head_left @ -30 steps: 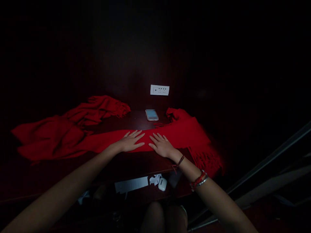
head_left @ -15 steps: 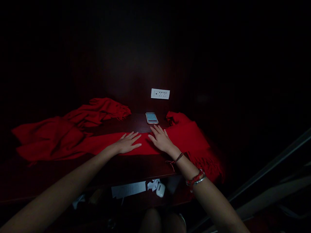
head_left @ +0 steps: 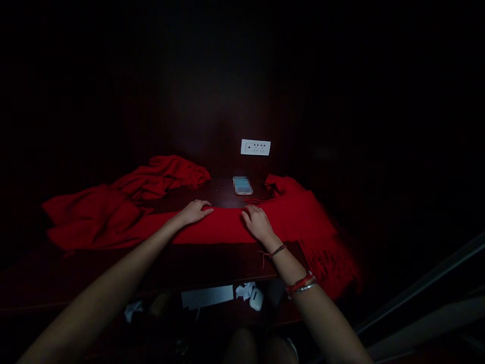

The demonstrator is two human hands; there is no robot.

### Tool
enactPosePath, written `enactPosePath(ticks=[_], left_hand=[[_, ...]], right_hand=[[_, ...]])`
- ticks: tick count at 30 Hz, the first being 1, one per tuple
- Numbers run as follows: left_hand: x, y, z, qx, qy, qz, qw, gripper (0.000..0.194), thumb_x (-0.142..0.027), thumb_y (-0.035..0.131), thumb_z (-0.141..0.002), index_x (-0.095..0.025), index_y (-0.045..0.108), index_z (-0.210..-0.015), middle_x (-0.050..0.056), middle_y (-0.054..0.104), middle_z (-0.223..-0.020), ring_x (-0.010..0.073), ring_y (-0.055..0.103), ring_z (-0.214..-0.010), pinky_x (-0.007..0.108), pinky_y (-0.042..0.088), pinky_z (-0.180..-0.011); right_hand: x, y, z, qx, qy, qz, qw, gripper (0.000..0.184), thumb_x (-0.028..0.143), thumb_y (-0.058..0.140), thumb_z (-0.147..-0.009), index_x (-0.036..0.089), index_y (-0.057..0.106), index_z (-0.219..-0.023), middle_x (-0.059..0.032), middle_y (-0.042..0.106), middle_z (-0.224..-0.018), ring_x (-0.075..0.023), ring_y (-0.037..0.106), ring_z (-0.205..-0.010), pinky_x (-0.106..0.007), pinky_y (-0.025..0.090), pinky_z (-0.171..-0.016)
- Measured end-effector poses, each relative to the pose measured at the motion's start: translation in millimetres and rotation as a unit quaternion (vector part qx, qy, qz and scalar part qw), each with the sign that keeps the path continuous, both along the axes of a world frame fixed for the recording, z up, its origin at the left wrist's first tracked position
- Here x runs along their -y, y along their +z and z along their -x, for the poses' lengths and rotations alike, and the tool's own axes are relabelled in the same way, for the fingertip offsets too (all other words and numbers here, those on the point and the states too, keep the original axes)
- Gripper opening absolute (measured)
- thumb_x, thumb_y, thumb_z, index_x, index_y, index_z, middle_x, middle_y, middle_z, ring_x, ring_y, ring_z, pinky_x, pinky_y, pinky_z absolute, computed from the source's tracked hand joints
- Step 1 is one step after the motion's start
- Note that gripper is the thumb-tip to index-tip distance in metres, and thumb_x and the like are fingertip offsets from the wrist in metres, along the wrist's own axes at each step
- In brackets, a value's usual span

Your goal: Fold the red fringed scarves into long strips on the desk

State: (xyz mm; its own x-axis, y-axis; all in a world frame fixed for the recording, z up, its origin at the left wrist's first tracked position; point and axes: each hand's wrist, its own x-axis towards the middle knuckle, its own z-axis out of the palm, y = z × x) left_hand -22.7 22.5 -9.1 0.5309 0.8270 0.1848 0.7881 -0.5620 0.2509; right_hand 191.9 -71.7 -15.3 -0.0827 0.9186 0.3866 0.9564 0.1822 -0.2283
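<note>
A long red scarf (head_left: 227, 225) lies across a dark wooden desk (head_left: 212, 263), bunched at the left and hanging off the right edge with its fringe. My left hand (head_left: 194, 211) rests on the scarf's far edge near the middle, its fingers curled over the cloth. A short way to the right my right hand (head_left: 255, 221) sits on the same edge, fingers also curled down onto the fabric. Both wrists lie above the cloth; the right one wears red bracelets (head_left: 301, 284).
A phone (head_left: 242, 185) lies on the desk behind the scarf, under a white wall socket (head_left: 255, 147). Below the desk edge, a shelf holds white paper (head_left: 206, 296), crumpled scraps and a small white case (head_left: 256, 298). The surroundings are very dark.
Both hands slid away from me to the scarf's far edge and went from lying flat with spread fingers to curled over the cloth. The view shifted slightly.
</note>
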Motion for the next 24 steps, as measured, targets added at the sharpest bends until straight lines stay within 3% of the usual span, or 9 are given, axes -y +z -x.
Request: enactPosePath(ticks=[6,9,13,17,19,21,24], left_hand=[[-21,29.7,-44,0.036,-0.102,0.243,0.964,0.037,-0.048,0.049,-0.06,-0.015,0.06,-0.073,0.001,0.061,-0.07,0.0134,0.05,-0.064,0.02,0.036,-0.055],[-24,41.5,-66,0.037,-0.132,0.293,0.946,0.028,-0.039,0.056,-0.056,-0.016,0.059,-0.07,-0.001,0.059,-0.068,0.013,0.049,-0.063,0.02,0.035,-0.056],[-16,52.4,-72,0.06,-0.2,0.206,0.956,0.026,-0.039,0.048,-0.066,-0.016,0.054,-0.075,-0.001,0.056,-0.074,0.0126,0.048,-0.07,0.02,0.035,-0.064],[4,52.9,-62,0.042,-0.254,0.074,0.963,0.025,-0.037,0.037,-0.077,-0.017,0.051,-0.084,0.0,0.055,-0.084,0.0127,0.047,-0.077,0.02,0.034,-0.072],[13,50.9,-59,0.041,-0.265,0.036,0.963,0.025,-0.036,0.036,-0.079,-0.018,0.051,-0.086,0.0,0.055,-0.086,0.0131,0.047,-0.078,0.021,0.033,-0.074],[19,49.7,-60,0.056,-0.273,0.031,0.96,0.025,-0.037,0.038,-0.078,-0.018,0.052,-0.087,0.001,0.056,-0.087,0.0135,0.048,-0.079,0.021,0.033,-0.074],[21,50.1,-61,0.085,-0.28,0.055,0.955,0.028,-0.039,0.042,-0.075,-0.017,0.054,-0.086,0.001,0.057,-0.087,0.014,0.049,-0.079,0.021,0.034,-0.073]], right_hand=[[-2,-4.9,-10,0.011,-0.019,0.012,1.0,0.038,0.028,0.037,-0.078,0.011,0.045,-0.111,-0.0131,0.048,-0.111,-0.0199,0.041,-0.103,-0.031,0.029,-0.088],[-1,-6.9,-9,0.005,-0.021,0.015,1.0,0.045,0.031,0.039,-0.076,0.011,0.04,-0.116,-0.0138,0.045,-0.114,-0.0207,0.039,-0.105,-0.033,0.028,-0.089],[0,-2.7,-7,-0.022,-0.032,-0.049,0.998,0.049,0.03,0.04,-0.075,0.009,0.035,-0.12,-0.0137,0.04,-0.119,-0.0205,0.034,-0.11,-0.034,0.022,-0.094],[-3,4.5,-11,-0.037,-0.005,-0.081,0.996,0.057,0.031,0.041,-0.075,0.014,0.024,-0.127,-0.0095,0.026,-0.131,-0.0208,0.016,-0.121,-0.039,0.013,-0.097],[-8,10.5,-18,-0.037,0.031,-0.033,0.998,0.06,0.033,0.042,-0.075,0.019,0.02,-0.128,-0.0071,0.024,-0.132,-0.0218,0.013,-0.122,-0.045,0.011,-0.096],[-16,20.4,-27,-0.027,0.083,0.035,0.996,0.059,0.035,0.044,-0.074,0.023,0.022,-0.128,-0.007,0.029,-0.13,-0.0226,0.021,-0.12,-0.047,0.014,-0.094],[-32,42.4,-40,0.009,0.157,0.114,0.981,0.052,0.034,0.046,-0.074,0.02,0.033,-0.123,-0.0086,0.043,-0.121,-0.0202,0.041,-0.106,-0.035,0.029,-0.087]])
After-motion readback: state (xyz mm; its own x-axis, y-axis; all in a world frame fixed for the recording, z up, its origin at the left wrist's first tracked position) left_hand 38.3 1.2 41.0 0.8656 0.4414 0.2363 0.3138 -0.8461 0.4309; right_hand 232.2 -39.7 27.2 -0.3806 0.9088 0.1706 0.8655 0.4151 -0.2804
